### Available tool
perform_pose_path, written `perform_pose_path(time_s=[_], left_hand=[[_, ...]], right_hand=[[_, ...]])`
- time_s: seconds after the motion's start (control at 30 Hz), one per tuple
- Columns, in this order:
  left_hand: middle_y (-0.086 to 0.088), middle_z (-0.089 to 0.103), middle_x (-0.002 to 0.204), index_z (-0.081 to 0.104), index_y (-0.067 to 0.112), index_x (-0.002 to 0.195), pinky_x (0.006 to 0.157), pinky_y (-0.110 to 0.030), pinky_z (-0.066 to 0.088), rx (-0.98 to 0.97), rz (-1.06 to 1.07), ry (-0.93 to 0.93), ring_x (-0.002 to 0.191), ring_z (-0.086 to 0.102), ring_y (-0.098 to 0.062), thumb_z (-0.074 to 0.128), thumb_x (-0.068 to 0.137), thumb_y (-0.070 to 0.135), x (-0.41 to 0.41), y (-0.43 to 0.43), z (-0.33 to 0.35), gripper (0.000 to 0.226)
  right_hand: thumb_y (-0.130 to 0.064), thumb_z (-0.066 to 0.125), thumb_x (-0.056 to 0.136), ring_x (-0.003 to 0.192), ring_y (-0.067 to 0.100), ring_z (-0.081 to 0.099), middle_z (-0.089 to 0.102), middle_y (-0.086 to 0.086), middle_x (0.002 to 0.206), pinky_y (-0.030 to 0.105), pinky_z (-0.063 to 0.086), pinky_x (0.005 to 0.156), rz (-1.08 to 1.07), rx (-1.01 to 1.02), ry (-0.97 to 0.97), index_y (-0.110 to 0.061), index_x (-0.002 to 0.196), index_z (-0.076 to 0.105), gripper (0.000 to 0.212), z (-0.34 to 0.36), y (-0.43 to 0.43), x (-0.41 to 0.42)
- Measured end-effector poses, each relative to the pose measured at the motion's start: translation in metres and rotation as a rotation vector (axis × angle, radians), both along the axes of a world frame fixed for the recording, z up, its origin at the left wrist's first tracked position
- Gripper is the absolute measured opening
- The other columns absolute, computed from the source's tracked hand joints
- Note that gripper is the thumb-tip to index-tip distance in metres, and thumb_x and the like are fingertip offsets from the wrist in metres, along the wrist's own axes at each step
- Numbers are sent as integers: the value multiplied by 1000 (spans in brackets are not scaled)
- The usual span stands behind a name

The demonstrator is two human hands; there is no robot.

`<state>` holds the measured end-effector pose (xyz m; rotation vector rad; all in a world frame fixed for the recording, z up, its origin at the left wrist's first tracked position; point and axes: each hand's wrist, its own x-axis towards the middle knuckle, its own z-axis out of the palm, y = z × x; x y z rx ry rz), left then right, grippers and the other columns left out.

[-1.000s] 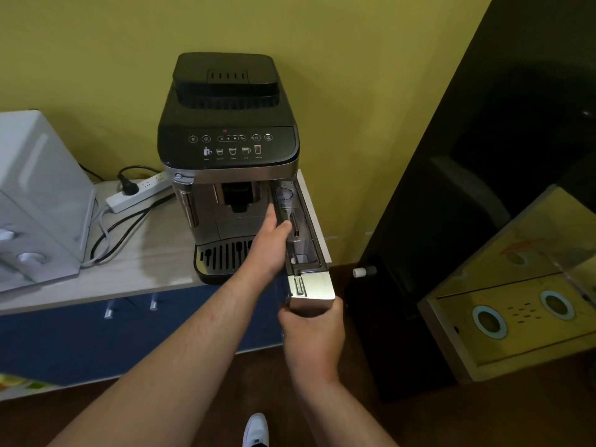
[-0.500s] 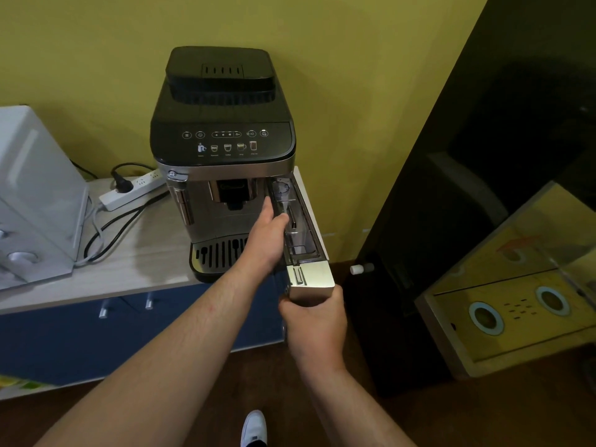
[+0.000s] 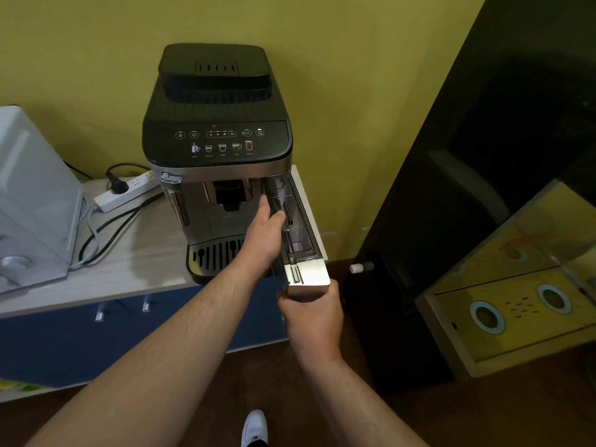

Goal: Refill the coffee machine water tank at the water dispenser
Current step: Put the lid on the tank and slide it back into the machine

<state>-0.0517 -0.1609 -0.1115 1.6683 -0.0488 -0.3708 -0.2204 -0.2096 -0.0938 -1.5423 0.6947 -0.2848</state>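
Observation:
A black and silver coffee machine (image 3: 216,146) stands on a pale countertop (image 3: 138,256). Its clear water tank (image 3: 298,233) with a silver front sticks out of the machine's right side, pulled forward past the counter edge. My right hand (image 3: 311,314) grips the tank's silver front end from below. My left hand (image 3: 266,232) rests against the tank's left side, thumb over its top rim. A white water dispenser (image 3: 30,198) sits at the far left of the counter, partly cut off.
A white power strip (image 3: 127,193) with black and white cables lies behind the machine's left side. Blue cabinet doors (image 3: 64,343) are under the counter. A dark glossy cabinet (image 3: 467,188) stands to the right. My white shoe (image 3: 254,427) shows on the brown floor.
The tank and both hands keep the same hold and position; the tank may have slid slightly inward. The view has shifted a little.

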Motion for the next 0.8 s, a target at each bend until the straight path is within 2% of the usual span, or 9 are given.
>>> perform_pose_path(time_s=[0.07, 0.2, 0.3, 0.43, 0.53, 0.67, 0.8], left_hand=[[-4, 43, 154, 36, 42, 144, 112, -57, 36, 10, 0, -2, 139, 43, -30, 44, 73, 56, 2, 3, 0, 73], [-1, 42, 155, 34, 42, 146, 113, -56, 35, -3, -11, -1, 140, 42, -27, 44, 75, 56, 0, 8, 3, 74], [0, 43, 154, 32, 40, 148, 114, -54, 35, -12, -6, -1, 140, 43, -26, 46, 76, 53, 0, 12, 6, 74], [-3, 45, 153, 34, 35, 149, 113, -53, 37, -2, -8, -11, 137, 45, -27, 46, 82, 47, 0, 15, 10, 70], [-2, 46, 153, 34, 38, 149, 113, -54, 37, -10, -5, 5, 138, 44, -27, 47, 80, 50, -5, 14, 12, 71], [-3, 44, 154, 34, 43, 146, 112, -56, 36, -30, -10, 40, 139, 44, -29, 48, 78, 51, -12, 12, 8, 70], [-7, 56, 142, 41, 28, 146, 107, -51, 44, -7, -3, 45, 128, 54, -28, 48, 81, 43, -20, 11, 15, 68]], right_hand=[[-8, 83, 68, 89, 0, 60, 61, -15, 96, 14, 53, 67, -3, -2, 6, -38, 99, 46, 56, -3, 3, 2], [-12, 84, 68, 91, 1, 61, 62, -14, 98, 8, 51, 61, -22, -21, 9, -35, 104, 48, 55, -5, 11, 4], [-14, 84, 68, 95, 5, 62, 63, -13, 100, 11, 52, 65, -27, -43, 10, -32, 106, 49, 55, -7, 18, 5], [-19, 85, 68, 93, 2, 62, 63, -15, 98, 9, 51, 65, -15, -50, 13, -31, 107, 50, 54, -5, 20, 5], [-28, 87, 65, 89, -2, 61, 62, -18, 93, 8, 50, 62, 21, -79, 39, -34, 104, 50, 55, -7, 16, 2], [-23, 87, 66, 88, -2, 59, 62, -16, 96, 11, 51, 63, 66, -55, 64, -35, 108, 50, 58, -9, 8, -2], [-16, 85, 66, 89, 3, 62, 63, -13, 96, 16, 55, 68, 85, -76, 76, -32, 109, 52, 56, -11, 5, -5]])
